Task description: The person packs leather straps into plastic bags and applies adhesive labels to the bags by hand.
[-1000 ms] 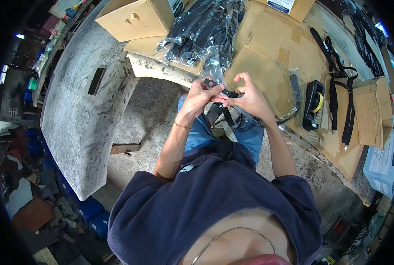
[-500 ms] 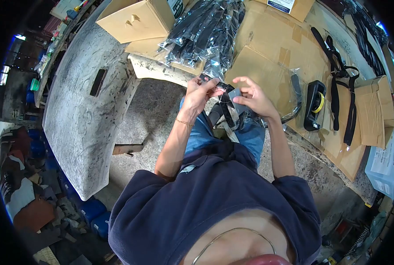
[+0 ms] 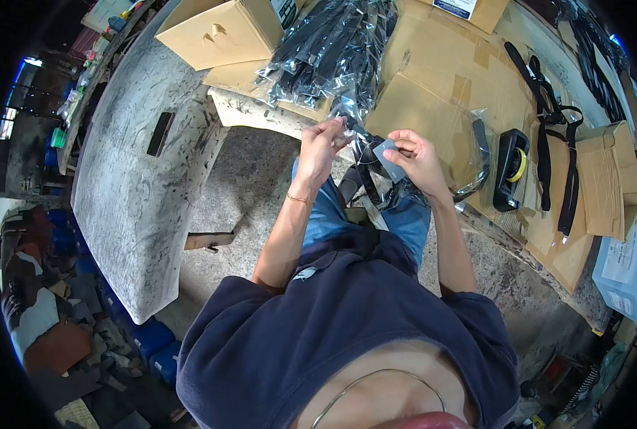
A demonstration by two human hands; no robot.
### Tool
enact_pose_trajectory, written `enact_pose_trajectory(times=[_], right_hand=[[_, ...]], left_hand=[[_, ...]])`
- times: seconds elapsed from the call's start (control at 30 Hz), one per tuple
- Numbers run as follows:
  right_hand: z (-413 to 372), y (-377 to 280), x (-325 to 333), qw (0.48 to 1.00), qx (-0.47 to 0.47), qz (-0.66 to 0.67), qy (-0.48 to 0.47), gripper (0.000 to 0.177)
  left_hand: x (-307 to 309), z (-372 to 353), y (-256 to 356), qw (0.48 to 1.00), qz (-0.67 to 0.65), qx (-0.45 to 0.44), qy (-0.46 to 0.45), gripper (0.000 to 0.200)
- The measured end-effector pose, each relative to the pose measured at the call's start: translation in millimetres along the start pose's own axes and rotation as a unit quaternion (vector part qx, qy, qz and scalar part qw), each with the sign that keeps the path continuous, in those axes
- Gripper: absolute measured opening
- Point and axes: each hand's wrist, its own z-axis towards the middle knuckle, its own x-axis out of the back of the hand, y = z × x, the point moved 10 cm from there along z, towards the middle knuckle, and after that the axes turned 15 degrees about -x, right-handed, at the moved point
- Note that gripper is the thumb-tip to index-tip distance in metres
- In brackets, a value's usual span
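Above my lap, my right hand [image 3: 415, 157] pinches a small grey card [image 3: 389, 159] between thumb and fingers. To its left, my left hand [image 3: 320, 146] has its thumb and fingertips pressed together at the upper end of a black strap in clear plastic [image 3: 365, 168]; exactly what the fingertips hold is too small to make out. The bagged strap hangs down between my hands toward my knees. Just beyond my hands lies a pile of black straps in clear bags [image 3: 325, 53].
An open cardboard box [image 3: 225, 32] stands behind at the left. A black tape dispenser [image 3: 509, 171] and loose black straps [image 3: 547, 114] rest on flattened cardboard [image 3: 440, 100] at the right. A dark phone-like object [image 3: 160, 134] lies on the left table [image 3: 129, 193].
My right hand has turned and its fingers have closed more on the card, which now shows its flat face. My left hand has shifted slightly left and up.
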Motion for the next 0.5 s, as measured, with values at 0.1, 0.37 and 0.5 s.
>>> enact_pose_trajectory(times=[0.1, 0.37, 0.5], right_hand=[[-1, -1, -2, 1.000, -0.001, -0.007, -0.005, 0.027], [-4, 0, -3, 0.999, 0.010, -0.038, 0.017, 0.030], [-5, -3, -3, 0.999, 0.024, -0.039, 0.027, 0.030]], left_hand=[[3, 1, 9, 0.999, 0.034, -0.015, 0.040, 0.015], [7, -3, -1, 0.992, -0.094, 0.069, 0.044, 0.022], [1, -7, 7, 0.998, -0.027, 0.028, 0.043, 0.024]])
